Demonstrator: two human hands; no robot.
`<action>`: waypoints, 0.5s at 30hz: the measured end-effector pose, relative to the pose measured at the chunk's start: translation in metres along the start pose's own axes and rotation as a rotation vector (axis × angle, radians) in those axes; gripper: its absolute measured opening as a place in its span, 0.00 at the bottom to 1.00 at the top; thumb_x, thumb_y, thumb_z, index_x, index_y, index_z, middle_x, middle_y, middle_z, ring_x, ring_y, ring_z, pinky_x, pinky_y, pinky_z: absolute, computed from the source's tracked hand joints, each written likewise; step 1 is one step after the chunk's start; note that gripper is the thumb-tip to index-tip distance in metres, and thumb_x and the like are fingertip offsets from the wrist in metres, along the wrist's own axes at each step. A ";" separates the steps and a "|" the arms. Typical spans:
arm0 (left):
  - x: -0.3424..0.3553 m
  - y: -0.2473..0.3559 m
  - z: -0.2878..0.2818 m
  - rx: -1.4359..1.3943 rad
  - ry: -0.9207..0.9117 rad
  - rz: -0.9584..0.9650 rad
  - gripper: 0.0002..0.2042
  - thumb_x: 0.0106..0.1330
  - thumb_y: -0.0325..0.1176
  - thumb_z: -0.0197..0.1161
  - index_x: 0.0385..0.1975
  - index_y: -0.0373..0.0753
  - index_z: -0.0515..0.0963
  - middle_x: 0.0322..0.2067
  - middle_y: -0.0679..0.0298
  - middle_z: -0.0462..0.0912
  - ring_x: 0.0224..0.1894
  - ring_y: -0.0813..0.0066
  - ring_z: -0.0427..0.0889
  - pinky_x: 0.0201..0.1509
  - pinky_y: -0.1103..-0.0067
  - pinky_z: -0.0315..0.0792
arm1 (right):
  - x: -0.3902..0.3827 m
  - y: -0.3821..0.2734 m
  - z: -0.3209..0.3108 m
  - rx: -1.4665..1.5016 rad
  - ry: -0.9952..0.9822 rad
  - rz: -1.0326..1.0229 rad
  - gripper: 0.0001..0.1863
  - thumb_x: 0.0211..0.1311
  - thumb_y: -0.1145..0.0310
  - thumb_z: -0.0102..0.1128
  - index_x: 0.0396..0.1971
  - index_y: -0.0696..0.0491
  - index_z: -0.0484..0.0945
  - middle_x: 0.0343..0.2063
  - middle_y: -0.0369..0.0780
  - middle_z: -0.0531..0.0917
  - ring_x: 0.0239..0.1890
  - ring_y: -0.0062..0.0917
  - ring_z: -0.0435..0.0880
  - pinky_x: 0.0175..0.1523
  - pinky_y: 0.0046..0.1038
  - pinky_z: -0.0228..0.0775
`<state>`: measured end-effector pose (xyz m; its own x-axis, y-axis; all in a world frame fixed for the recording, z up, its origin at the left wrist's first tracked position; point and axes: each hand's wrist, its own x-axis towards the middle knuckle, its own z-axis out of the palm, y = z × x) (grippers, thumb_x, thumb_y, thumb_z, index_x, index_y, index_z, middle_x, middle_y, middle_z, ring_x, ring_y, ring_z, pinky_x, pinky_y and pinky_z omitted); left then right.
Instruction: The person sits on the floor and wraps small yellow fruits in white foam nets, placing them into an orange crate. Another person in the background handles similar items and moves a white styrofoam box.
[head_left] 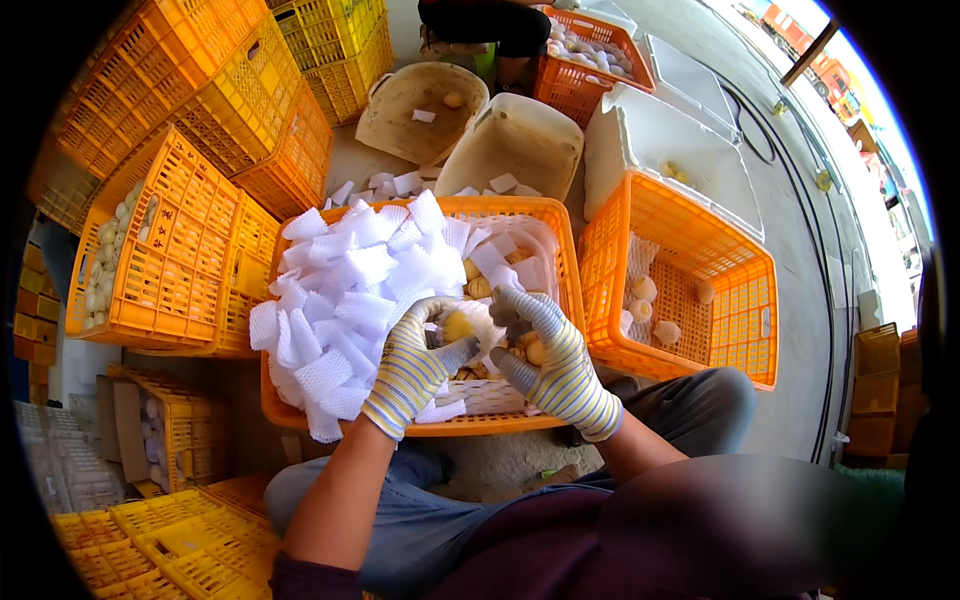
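Observation:
Over the orange crate (420, 430), my left hand (420, 355) in a striped knit glove is closed around a round yellow fruit (457, 325). A white foam net sleeve (484, 328) sits against the fruit's right side. My right hand (555, 365), gloved alike, curls its fingers and thumb at the sleeve's right end; its grey fingertips partly hide what they grip. Beneath both hands, more yellow fruits (535, 352) lie in the crate's right part. A large heap of flattened white foam sleeves (350, 285) fills the crate's left side and spills over its rim.
To the right stands a tilted orange crate (690, 345) holding a few net-wrapped fruits, with a white foam box (650, 140) behind it. Two worn beige tubs (520, 145) are beyond my crate. Stacked crates (190, 90) rise at left. Another person (490, 25) sits at the back.

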<state>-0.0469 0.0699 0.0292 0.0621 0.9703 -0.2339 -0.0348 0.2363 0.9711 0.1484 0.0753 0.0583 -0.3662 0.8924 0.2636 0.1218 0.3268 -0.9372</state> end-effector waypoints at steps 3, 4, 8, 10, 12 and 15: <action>-0.005 -0.003 0.016 -0.028 -0.038 -0.052 0.24 0.52 0.31 0.76 0.48 0.34 0.74 0.39 0.62 0.79 0.37 0.79 0.80 0.42 0.81 0.79 | 0.003 0.017 0.000 -0.382 -0.093 -0.222 0.41 0.44 0.69 0.73 0.62 0.55 0.66 0.56 0.51 0.72 0.54 0.46 0.75 0.57 0.39 0.71; -0.008 0.002 0.020 0.165 -0.061 -0.012 0.26 0.55 0.31 0.75 0.52 0.34 0.72 0.41 0.61 0.79 0.40 0.79 0.80 0.44 0.80 0.78 | 0.003 0.021 0.002 -0.374 -0.160 -0.156 0.40 0.44 0.69 0.73 0.61 0.56 0.67 0.55 0.51 0.72 0.55 0.46 0.76 0.58 0.38 0.71; -0.017 0.004 0.014 -0.136 -0.073 0.013 0.27 0.63 0.36 0.69 0.59 0.32 0.68 0.45 0.60 0.78 0.44 0.76 0.79 0.48 0.81 0.77 | 0.004 0.032 -0.034 -0.262 -0.047 -0.055 0.37 0.48 0.71 0.73 0.60 0.59 0.68 0.50 0.48 0.76 0.51 0.38 0.78 0.55 0.33 0.74; -0.012 0.011 0.002 -0.072 0.026 0.091 0.24 0.67 0.37 0.65 0.58 0.33 0.69 0.47 0.58 0.78 0.44 0.74 0.81 0.49 0.80 0.77 | 0.004 0.069 -0.082 0.253 0.313 0.147 0.36 0.52 0.77 0.71 0.62 0.57 0.65 0.48 0.41 0.77 0.47 0.27 0.80 0.51 0.24 0.76; -0.008 0.015 -0.016 -0.008 0.116 0.094 0.20 0.68 0.35 0.62 0.57 0.34 0.71 0.48 0.56 0.79 0.43 0.71 0.83 0.49 0.79 0.78 | 0.013 0.097 -0.137 0.035 0.633 0.391 0.30 0.56 0.72 0.69 0.58 0.57 0.68 0.40 0.40 0.80 0.39 0.23 0.80 0.44 0.24 0.76; -0.001 0.023 -0.015 -0.048 0.103 0.052 0.20 0.69 0.35 0.61 0.57 0.34 0.72 0.48 0.56 0.79 0.43 0.72 0.83 0.48 0.80 0.78 | -0.024 0.181 -0.241 -0.507 0.451 0.967 0.32 0.43 0.56 0.69 0.48 0.59 0.75 0.35 0.44 0.82 0.37 0.29 0.82 0.41 0.28 0.76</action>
<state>-0.0632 0.0753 0.0511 -0.0441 0.9810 -0.1892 -0.0835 0.1851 0.9792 0.4022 0.1880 -0.0629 0.4260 0.8325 -0.3541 0.5589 -0.5500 -0.6206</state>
